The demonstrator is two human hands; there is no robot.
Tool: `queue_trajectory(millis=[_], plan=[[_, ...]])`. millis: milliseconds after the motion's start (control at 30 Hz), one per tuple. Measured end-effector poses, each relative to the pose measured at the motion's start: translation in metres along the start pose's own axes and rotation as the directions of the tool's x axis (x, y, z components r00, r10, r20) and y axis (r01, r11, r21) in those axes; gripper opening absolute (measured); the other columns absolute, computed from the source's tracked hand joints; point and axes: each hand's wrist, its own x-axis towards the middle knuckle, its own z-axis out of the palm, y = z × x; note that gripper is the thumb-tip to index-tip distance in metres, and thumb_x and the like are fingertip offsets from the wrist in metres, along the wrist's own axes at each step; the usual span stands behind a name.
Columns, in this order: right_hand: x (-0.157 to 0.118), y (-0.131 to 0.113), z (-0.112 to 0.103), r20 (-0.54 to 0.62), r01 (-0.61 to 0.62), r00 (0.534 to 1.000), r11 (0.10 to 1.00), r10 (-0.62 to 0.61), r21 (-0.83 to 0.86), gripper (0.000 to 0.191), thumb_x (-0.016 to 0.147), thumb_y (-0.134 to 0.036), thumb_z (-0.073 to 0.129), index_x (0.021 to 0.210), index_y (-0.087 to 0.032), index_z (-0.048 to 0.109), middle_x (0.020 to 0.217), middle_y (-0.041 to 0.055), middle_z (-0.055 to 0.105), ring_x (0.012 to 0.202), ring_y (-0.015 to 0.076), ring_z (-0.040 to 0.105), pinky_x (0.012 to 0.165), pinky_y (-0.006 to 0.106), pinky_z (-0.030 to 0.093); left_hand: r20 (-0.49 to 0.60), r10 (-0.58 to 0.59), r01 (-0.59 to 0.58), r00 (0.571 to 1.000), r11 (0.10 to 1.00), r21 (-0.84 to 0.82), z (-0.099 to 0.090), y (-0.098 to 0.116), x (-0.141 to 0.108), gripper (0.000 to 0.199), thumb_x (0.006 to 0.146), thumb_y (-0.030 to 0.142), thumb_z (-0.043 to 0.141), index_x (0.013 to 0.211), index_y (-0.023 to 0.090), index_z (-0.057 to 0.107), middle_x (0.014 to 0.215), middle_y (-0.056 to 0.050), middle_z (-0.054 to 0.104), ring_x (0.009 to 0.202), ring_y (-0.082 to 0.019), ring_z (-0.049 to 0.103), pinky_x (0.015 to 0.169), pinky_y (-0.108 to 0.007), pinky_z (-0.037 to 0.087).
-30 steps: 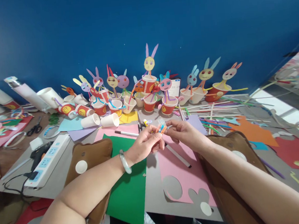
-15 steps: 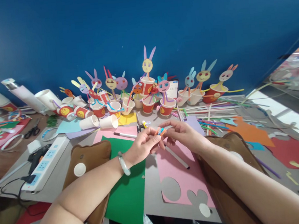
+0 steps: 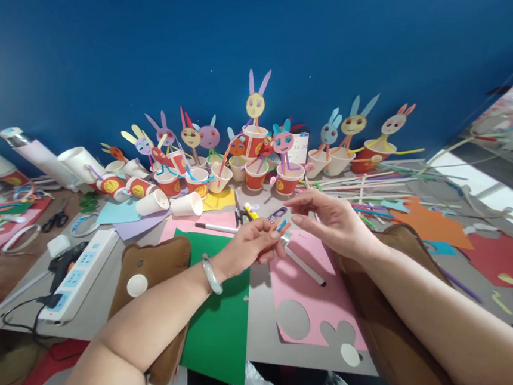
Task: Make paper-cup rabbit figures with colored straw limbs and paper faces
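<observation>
Orange-and-blue piece (image 3: 281, 226) is sitting pinched between the narrowed fingers of the left hand (image 3: 255, 243), above the bench (image 3: 259, 303); the right hand (image 3: 335, 221) is hovering just beside, its fingers parted and holding nothing; beyond them, paper cups (image 3: 288, 182) are standing before the blue wall (image 3: 158, 45).

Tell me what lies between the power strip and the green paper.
The head view shows a brown cushion with a white disc on it, and a narrow stretch of grey tabletop; the left forearm crosses over the cushion.
</observation>
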Motion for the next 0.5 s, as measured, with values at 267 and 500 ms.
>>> queue_trajectory(millis=[267,500], plan=[[0.005,-0.008,-0.009,0.261,0.016,0.965,1.000,-0.016,-0.001,0.026,0.083,-0.047,0.068,0.086,-0.021,0.072,0.084,0.0061,0.068,0.079,0.0202,0.062,0.074,0.033,0.050,0.137,-0.097,0.089,0.986,0.994,0.066,0.001,0.000,-0.002,0.037,0.084,0.049,0.067,0.087,0.017,0.049,0.070,-0.003,0.069,0.042,-0.004,0.042,0.043,-0.019,0.027],[0.003,-0.012,-0.005,0.287,0.078,0.954,0.996,-0.084,0.033,0.027,0.087,-0.044,0.066,0.072,-0.021,0.069,0.078,0.0049,0.064,0.079,0.0190,0.060,0.075,0.031,0.047,0.117,-0.153,0.139,0.981,0.983,0.119,0.003,0.002,-0.002,0.040,0.082,0.052,0.067,0.084,0.018,0.047,0.067,-0.003,0.068,0.040,-0.004,0.039,0.042,-0.019,0.025]])
